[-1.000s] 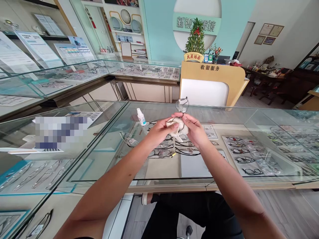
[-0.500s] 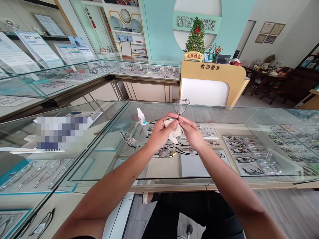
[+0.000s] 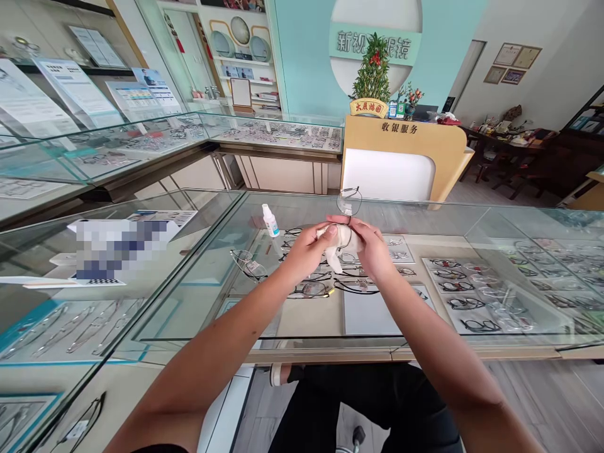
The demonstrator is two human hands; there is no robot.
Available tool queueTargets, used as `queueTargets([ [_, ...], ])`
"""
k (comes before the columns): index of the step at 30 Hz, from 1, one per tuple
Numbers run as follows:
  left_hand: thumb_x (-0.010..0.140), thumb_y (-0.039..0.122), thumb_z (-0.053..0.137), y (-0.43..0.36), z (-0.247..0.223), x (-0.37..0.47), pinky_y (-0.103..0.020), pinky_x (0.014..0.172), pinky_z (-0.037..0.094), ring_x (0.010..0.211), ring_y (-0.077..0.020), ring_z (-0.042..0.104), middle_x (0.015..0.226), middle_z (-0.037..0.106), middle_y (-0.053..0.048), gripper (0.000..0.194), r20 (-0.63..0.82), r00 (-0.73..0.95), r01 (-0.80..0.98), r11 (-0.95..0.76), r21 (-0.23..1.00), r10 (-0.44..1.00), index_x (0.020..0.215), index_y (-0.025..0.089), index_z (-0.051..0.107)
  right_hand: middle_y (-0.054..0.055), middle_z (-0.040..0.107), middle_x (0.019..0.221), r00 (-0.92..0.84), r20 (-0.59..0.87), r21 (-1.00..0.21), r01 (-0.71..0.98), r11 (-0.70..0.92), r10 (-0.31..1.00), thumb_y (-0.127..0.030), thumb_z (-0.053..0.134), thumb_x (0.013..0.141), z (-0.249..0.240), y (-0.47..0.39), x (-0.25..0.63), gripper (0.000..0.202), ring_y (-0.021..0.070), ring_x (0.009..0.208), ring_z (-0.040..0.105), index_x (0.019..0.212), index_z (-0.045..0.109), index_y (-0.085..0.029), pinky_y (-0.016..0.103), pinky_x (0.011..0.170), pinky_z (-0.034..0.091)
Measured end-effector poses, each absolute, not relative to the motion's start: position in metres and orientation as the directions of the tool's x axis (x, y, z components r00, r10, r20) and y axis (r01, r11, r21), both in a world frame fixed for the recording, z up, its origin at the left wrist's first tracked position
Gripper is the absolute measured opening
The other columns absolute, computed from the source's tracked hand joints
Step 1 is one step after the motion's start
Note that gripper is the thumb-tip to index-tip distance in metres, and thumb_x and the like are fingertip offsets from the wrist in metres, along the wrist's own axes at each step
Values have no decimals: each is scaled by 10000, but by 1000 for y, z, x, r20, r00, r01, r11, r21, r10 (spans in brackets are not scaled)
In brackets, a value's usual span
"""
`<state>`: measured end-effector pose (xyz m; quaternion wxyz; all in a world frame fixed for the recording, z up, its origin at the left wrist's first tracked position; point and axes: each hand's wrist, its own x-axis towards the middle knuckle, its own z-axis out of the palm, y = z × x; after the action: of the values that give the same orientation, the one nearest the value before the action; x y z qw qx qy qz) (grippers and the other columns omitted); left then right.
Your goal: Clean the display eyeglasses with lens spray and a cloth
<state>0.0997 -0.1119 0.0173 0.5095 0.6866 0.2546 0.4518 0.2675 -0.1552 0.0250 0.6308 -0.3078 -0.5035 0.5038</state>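
Note:
A pair of thin-rimmed eyeglasses (image 3: 360, 202) is held above the glass counter, one lens standing up beyond my fingers and the other rim lying against a pale cloth (image 3: 333, 257). My left hand (image 3: 312, 246) is closed on the cloth, its thumb pressed on top near the rim. My right hand (image 3: 372, 246) grips the eyeglasses from the right side, fingers curled behind the cloth; its fingertips are partly hidden. To the left, a small white spray bottle (image 3: 270, 221) stands on the counter, and another pair of eyeglasses (image 3: 248, 267) lies nearby.
The glass display counter (image 3: 302, 327) spans the area before me, with several eyeglasses inside, including a row on a white tray (image 3: 460, 302) at right. Papers (image 3: 117, 248) lie on the left counter. A wooden cashier desk (image 3: 406, 135) stands beyond.
Both hands have shifted slightly right with the eyeglasses and cloth. My right hand has turned and moved a little apart from the left, so the near rim now shows over the cloth.

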Motion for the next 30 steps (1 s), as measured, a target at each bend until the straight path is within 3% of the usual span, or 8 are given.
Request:
queueTargets([
  [4,951,681,736,-112,21,98,-296,789,525,876,-197,651,1023,771,-56,562,336,555,-66,-362,930,761,1213,184,766,23,885,1217,23,292,-893,-350,282,956,-537,762,923,26,-153,270,316,323,1263,761,1024,931,-290,426,1094,605],
  [10,811,558,892,-111,18,102,-277,752,508,839,-176,626,975,717,-36,540,292,528,-61,-308,950,798,1153,178,719,33,871,1285,4,298,-896,-345,281,955,-605,802,915,24,-153,267,365,321,1259,767,1069,926,-298,438,1100,604],
  [19,801,592,883,-119,24,105,-259,639,464,676,-137,549,762,644,24,493,345,364,-90,-336,938,865,1026,186,719,9,810,1440,-52,375,-892,-294,344,926,-672,738,986,18,-155,258,441,310,1396,708,1202,904,-324,468,1289,484],
  [24,830,611,861,-118,23,104,-260,652,463,679,-134,541,763,667,9,477,394,277,-73,-390,918,876,1003,177,765,23,820,1414,-75,367,-902,-274,334,927,-759,750,937,20,-157,255,523,334,1473,659,1185,905,-326,476,1283,488],
  [30,924,674,767,-118,22,103,-258,656,442,698,-138,521,755,642,-1,509,437,259,-38,-442,896,862,995,171,795,30,842,1359,-93,380,-894,-291,340,920,-725,750,957,22,-158,255,487,332,1487,646,1181,906,-322,467,1257,508],
])
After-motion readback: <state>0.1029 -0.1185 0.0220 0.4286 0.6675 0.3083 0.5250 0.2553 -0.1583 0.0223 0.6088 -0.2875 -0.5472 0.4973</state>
